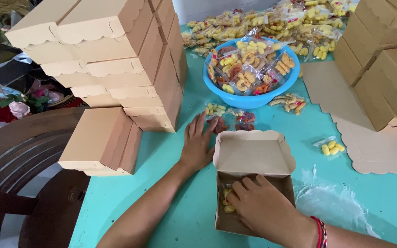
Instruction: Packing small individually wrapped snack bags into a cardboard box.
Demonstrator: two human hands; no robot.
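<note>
An open brown cardboard box (253, 154) with a scalloped lid stands on the turquoise table (180, 197). My right hand (260, 202) reaches inside it, fingers pressing a clear packet of yellow snacks (226, 198) against the left inner wall. My left hand (199, 140) lies flat on the table just left of the lid, fingers spread and pointing at small snack packets (228, 117) lying below a blue bowl (249, 94) heaped with packets.
Closed brown boxes (120, 59) are stacked at the left, one box (102, 140) at the table's left edge. More boxes (382, 64) and flat cardboard blanks (373, 147) lie at the right. Loose packets (329, 148) sit nearby, with a pile of packets (272, 23) behind the bowl.
</note>
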